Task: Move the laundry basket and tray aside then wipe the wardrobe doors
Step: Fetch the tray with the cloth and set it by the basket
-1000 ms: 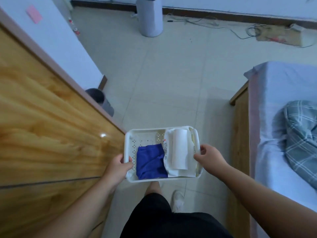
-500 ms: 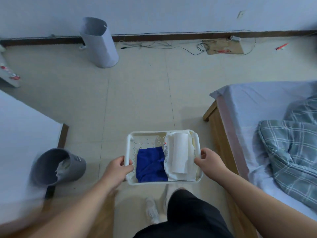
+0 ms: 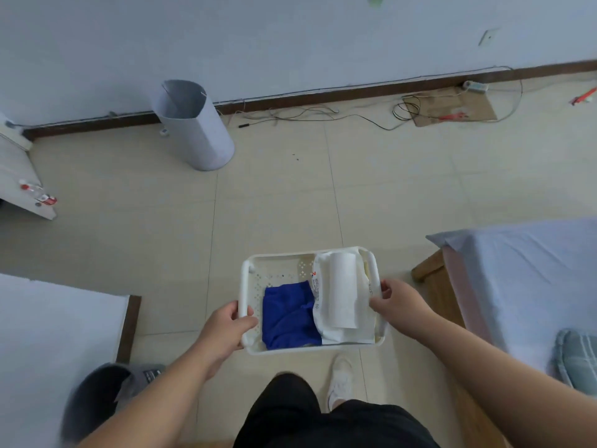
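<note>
I hold a white perforated plastic tray [image 3: 278,264] level at waist height over the tiled floor. My left hand [image 3: 224,328] grips its left rim and my right hand [image 3: 398,300] grips its right rim. Inside lie a folded blue cloth [image 3: 288,315] on the left and a white paper roll [image 3: 342,287] on a white wrapper on the right. The wardrobe doors are out of view. No laundry basket can be told apart here.
A tall grey cylindrical bin [image 3: 193,124] stands near the far wall. Loose cables [image 3: 323,113] and a cardboard piece [image 3: 452,108] lie along the skirting. A bed [image 3: 523,279] is at the right, a dark waste bin [image 3: 97,402] at lower left, a white surface [image 3: 51,334] beside it.
My view has swung right, away from the wooden wardrobe, which has left the frame. The tray stays in both hands. The far wall and bed now show more fully.
</note>
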{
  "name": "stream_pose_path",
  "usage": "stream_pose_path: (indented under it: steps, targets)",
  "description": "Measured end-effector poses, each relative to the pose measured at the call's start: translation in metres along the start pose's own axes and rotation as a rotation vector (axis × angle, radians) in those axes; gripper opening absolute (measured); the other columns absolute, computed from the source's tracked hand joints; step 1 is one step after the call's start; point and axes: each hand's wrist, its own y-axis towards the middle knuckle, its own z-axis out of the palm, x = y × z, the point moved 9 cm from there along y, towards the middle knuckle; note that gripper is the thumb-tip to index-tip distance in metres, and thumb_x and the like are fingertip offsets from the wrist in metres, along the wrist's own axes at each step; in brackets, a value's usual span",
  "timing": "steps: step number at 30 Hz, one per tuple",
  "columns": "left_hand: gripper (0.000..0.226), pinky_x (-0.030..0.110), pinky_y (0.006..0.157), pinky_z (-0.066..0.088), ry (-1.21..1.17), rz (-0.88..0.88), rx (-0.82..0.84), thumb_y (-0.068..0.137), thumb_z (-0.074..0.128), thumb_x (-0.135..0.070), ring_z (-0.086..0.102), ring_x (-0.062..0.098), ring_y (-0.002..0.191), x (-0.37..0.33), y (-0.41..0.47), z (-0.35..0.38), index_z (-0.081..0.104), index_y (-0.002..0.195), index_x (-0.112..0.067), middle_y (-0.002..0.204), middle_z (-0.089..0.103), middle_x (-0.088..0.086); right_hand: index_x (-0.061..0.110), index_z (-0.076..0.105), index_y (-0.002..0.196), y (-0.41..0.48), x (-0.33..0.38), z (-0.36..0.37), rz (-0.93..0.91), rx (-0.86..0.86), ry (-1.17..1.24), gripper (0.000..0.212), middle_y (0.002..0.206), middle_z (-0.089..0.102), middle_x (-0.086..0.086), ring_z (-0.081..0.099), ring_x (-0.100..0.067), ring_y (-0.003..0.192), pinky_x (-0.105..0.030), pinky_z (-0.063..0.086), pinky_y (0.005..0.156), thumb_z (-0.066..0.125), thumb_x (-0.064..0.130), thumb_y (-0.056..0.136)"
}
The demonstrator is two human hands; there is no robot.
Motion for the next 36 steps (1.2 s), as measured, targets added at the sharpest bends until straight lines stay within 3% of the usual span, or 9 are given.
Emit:
stream_pose_path:
  steps: [2,8,12,22,36]
  targets:
    - [0.008,0.034,0.067,0.065,-0.027,0.003,-0.003,0.090,0.072,-0.013,0.074,0.022,0.085,-0.027,0.028,-0.007,0.068,0.096,-0.017,0.089,0.073,0.003,0.020,0.065,0.088,0.033,0.030,-0.017,-0.010,-0.007,-0.003,0.010,0.085,0.071,-0.005,0.066,-0.022,0.076,-0.034,0.050,0.065,0.064,0.027,0.081]
    - [0.011,0.030,0.064,0.061,-0.068,0.040,0.017,0.090,0.074,-0.014,0.070,0.007,0.066,-0.109,0.134,-0.028,0.067,0.085,-0.020,0.071,0.067,-0.007,0.023,0.064,0.087,0.141,0.112,-0.043,0.000,-0.024,-0.023,0.005,0.082,0.067,0.002,0.060,-0.015,0.071,-0.029,0.047,0.061,0.065,0.023,0.083]
    - [0.008,0.036,0.072,0.064,-0.051,0.060,0.066,0.091,0.074,-0.019,0.073,0.020,0.082,-0.173,0.210,-0.051,0.068,0.087,-0.018,0.084,0.069,0.002,0.022,0.065,0.086,0.209,0.167,-0.059,0.039,-0.062,0.005,0.005,0.086,0.070,-0.002,0.062,-0.018,0.074,-0.031,0.049,0.063,0.065,0.021,0.082]
    - [0.011,0.039,0.076,0.060,-0.044,0.075,0.085,0.094,0.074,-0.016,0.063,0.020,0.080,-0.336,0.347,-0.109,0.065,0.089,-0.016,0.085,0.061,0.003,0.027,0.065,0.089,0.356,0.306,-0.109,0.035,-0.055,0.068,0.006,0.088,0.071,0.002,0.067,-0.018,0.080,-0.029,0.050,0.063,0.065,0.025,0.083]
    - [0.006,0.034,0.070,0.062,-0.048,-0.003,-0.032,0.092,0.075,-0.016,0.070,0.025,0.089,-0.507,0.521,-0.143,0.069,0.091,-0.017,0.092,0.069,0.007,0.024,0.063,0.090,0.587,0.467,-0.190,-0.030,0.049,0.001,0.006,0.089,0.069,0.001,0.066,-0.020,0.083,-0.033,0.052,0.069,0.064,0.023,0.085]
